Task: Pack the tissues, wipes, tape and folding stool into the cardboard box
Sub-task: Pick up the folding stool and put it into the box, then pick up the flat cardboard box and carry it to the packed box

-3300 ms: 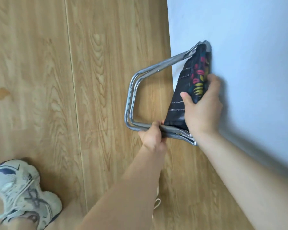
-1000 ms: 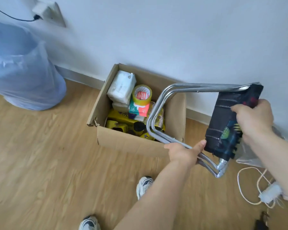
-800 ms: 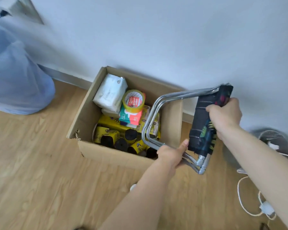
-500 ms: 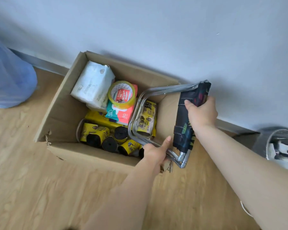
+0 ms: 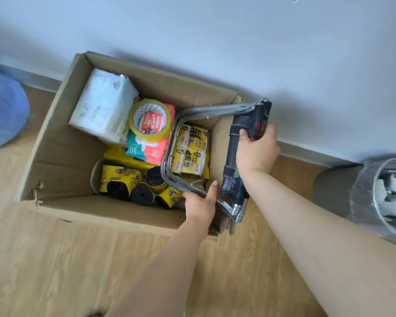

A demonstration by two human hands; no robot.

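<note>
A cardboard box (image 5: 62, 156) is sitting open on a wooden floor (image 5: 55, 271), its far side close against a pale wall (image 5: 215, 30); a person is holding a folded stool (image 5: 233, 156) over the right end of the box with both hands; the left hand (image 5: 200, 205) is curling shut around the metal tubes (image 5: 169, 172) at the near side of the frame, thumb pointing up; the right hand (image 5: 256, 152) is clamping closed on the dark patterned fabric seat (image 5: 258, 117), which is lying along the box's right wall; the bent end of the tubes is reaching into the box above the goods, while the hinge end near the front right corner is sticking out past the rim; whether the stool is resting on anything inside cannot be told. Inside, a white pack of tissues (image 5: 101, 106) is lying at the back left; a roll of yellow tape (image 5: 150, 120) is sitting on top of a red and teal pack of wipes (image 5: 151, 149) just beside the tissues; yellow packets (image 5: 192, 152) are showing through the loop of the tubes; black rolls in yellow wrappers (image 5: 128, 184) are lying along the front. A blue bag (image 5: 2, 110) is standing on the floor well to the left of the box; a bin with a clear liner (image 5: 384, 193) is standing to the right, near the wall.
</note>
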